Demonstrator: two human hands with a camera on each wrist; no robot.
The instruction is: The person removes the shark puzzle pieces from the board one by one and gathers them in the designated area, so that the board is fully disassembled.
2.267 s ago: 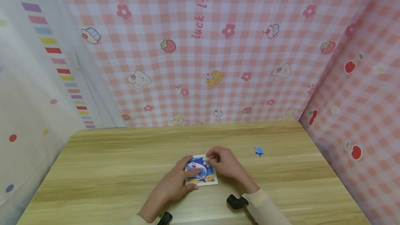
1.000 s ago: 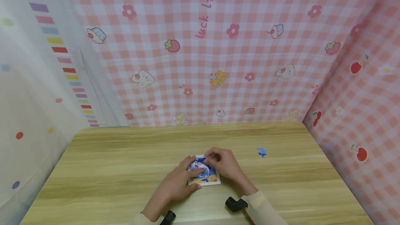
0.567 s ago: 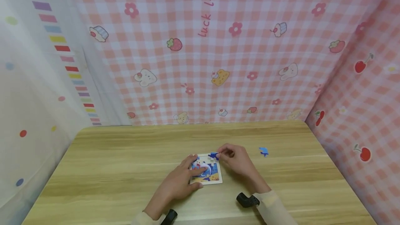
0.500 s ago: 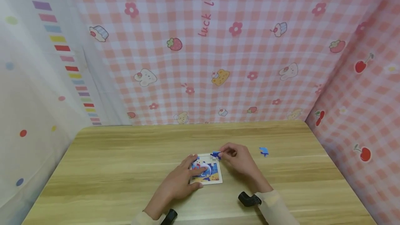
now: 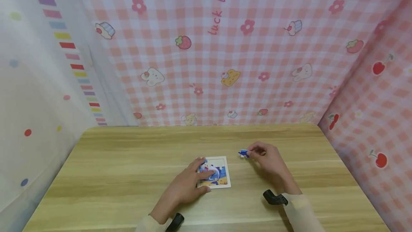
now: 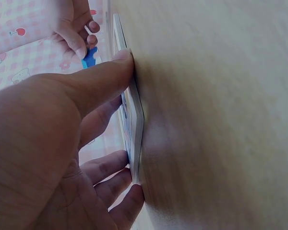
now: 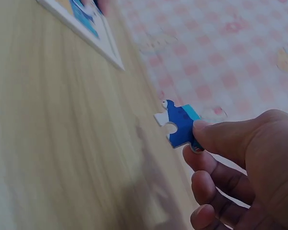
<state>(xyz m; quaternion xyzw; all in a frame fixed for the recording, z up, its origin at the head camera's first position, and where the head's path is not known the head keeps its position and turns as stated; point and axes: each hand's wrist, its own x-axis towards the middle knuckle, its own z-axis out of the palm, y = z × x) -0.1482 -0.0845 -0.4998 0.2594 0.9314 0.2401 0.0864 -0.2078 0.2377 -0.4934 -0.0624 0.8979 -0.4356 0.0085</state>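
A small framed jigsaw puzzle [image 5: 222, 180] with a sea-animal picture lies on the table; pale backing shows along the top and upper right. My left hand [image 5: 185, 185] holds it at the left, thumb against the near edge, one finger over the picture. The left wrist view has the thumb [image 6: 105, 76] and fingertips along the frame's edge [image 6: 136, 124]. Up and right of the frame, my right hand [image 5: 270, 160] pinches a blue and white jigsaw piece [image 7: 181, 125] between thumb and fingers, raised off the table.
The wooden table [image 5: 128, 160] stretches around both hands. Behind it hangs a pink checked cloth [image 5: 206, 81], with another checked cloth [image 5: 370, 117] on the right and a dotted white one [image 5: 32, 117] on the left. A loose blue piece seen earlier is not visible now.
My right hand has lifted the jigsaw piece out of the puzzle's upper part and carried it right, baring the backing. My left hand stays on the frame. The view has shifted slightly.
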